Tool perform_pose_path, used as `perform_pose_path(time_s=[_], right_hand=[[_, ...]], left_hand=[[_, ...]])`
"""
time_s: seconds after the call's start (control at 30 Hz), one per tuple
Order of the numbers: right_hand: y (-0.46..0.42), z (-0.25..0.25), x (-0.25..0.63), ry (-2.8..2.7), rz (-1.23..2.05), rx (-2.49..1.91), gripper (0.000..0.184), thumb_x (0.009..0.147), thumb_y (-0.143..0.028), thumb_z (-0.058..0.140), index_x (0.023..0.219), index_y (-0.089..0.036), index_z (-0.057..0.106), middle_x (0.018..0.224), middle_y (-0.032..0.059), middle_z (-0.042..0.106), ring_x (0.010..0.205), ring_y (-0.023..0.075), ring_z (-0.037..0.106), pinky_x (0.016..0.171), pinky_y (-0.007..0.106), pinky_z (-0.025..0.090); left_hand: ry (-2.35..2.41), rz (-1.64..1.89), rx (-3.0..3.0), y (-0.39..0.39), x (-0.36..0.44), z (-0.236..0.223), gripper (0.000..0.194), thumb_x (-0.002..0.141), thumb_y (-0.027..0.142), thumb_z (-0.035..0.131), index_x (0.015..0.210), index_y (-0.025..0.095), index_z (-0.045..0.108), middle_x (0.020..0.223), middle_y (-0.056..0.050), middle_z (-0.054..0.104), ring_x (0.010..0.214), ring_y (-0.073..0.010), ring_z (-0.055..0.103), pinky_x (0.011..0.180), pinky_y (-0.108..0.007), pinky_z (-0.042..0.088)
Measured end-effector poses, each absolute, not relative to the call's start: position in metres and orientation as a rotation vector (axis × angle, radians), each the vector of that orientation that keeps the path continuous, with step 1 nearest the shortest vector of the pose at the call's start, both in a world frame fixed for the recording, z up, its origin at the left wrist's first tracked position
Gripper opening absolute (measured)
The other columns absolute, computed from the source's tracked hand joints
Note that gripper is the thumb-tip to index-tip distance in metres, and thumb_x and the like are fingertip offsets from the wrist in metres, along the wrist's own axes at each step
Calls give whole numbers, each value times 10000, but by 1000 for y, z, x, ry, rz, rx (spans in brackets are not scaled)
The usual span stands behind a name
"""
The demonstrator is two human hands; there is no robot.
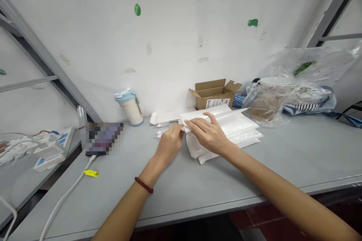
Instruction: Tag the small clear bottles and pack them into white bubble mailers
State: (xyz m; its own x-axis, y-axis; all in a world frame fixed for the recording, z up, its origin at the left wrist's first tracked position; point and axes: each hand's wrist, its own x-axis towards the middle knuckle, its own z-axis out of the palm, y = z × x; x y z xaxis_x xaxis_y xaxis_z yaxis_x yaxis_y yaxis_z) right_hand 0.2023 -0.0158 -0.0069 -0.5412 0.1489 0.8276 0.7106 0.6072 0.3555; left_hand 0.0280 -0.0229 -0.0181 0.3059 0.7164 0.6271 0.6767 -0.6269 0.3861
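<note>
White padded bubble mailers (240, 125) lie in a loose, fanned stack in the middle of the grey table. My left hand (170, 140) is closed at the left end of the top mailer, fingertips pinching its edge. Beside it, my right hand (207, 134) bends over the same end, its fingers pressed together on the mailer and the thumb raised. Whatever lies under the right palm is hidden. Just behind my left hand are a shallow white carton (165, 116) and a small white cable bundle (158, 134).
A small open cardboard box (202, 102) stands behind the mailers. To the left are a blue-and-white cup (131, 110), a blurred phone (103, 139) on a white cable (66, 192), and a power strip (66, 141). Clear plastic bags (271, 101) sit at right.
</note>
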Motion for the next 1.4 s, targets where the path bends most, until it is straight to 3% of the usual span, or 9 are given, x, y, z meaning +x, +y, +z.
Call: perform_pose_path(time_s=[0.1,0.2,0.43,0.63,0.77,0.9,0.97,1.13,1.4], right_hand=[[-19,-5,200,-1960,-859,-712,343,861,-40,422,1172,-151,516,1118,109,662,1109,186,570,995,415,290],[-18,-3,201,-1927,-850,-752,348,860,-61,437,1187,-160,504,1227,142,604,1200,224,511,993,434,291],[-7,-2,208,-1917,-780,-845,212,873,-116,458,1075,-147,516,1034,111,664,981,213,593,916,408,342],[4,-5,217,-1897,-583,-986,406,906,-186,403,1296,-101,335,1114,154,611,979,220,562,865,384,378],[9,-3,225,-1985,-408,-1295,477,921,-253,356,1377,-122,305,1260,186,523,1126,265,491,911,427,369],[13,-2,233,-2234,-128,-1656,541,932,-456,302,1421,-226,310,1461,190,312,1330,363,286,977,532,311],[14,-2,235,-2307,-26,-1704,566,929,-521,250,1432,-266,295,1499,179,246,1372,377,204,1013,562,257],[15,-1,234,-2356,32,-1741,639,914,-570,247,1472,-263,195,1533,177,165,1399,371,132,1055,560,192],[15,-9,229,-2229,-140,-1714,795,871,-579,372,1489,-194,53,1539,223,30,1398,401,69,1012,594,247]], left_hand=[[1361,1274,2138,-22,32,-18,221,890,284,429,749,168,553,543,-6,576,498,-152,560,530,-271,433],[1251,1249,1773,-22,36,-13,265,857,400,489,740,168,543,444,27,533,408,-138,531,465,-253,432],[1057,1080,1322,-19,37,-8,318,697,446,673,700,149,558,405,54,488,350,-79,430,371,-193,370],[1081,977,1197,-1,45,-3,302,743,352,657,586,147,500,420,37,483,375,-57,429,404,-177,378],[1193,998,1246,17,55,3,262,825,285,565,619,131,519,495,-4,540,434,-75,514,478,-191,436],[1577,965,1603,35,43,5,328,930,317,316,814,129,558,604,-42,627,453,-111,574,471,-225,451],[1733,940,1761,47,26,6,231,892,269,381,902,137,570,710,-59,668,501,-132,596,509,-249,460],[1877,718,2071,81,-11,7,57,682,138,604,637,165,627,729,-69,688,766,-206,634,700,-271,456],[1811,450,2262,114,-16,-2,84,615,216,646,657,179,707,729,-47,713,693,-181,626,638,-237,447]])
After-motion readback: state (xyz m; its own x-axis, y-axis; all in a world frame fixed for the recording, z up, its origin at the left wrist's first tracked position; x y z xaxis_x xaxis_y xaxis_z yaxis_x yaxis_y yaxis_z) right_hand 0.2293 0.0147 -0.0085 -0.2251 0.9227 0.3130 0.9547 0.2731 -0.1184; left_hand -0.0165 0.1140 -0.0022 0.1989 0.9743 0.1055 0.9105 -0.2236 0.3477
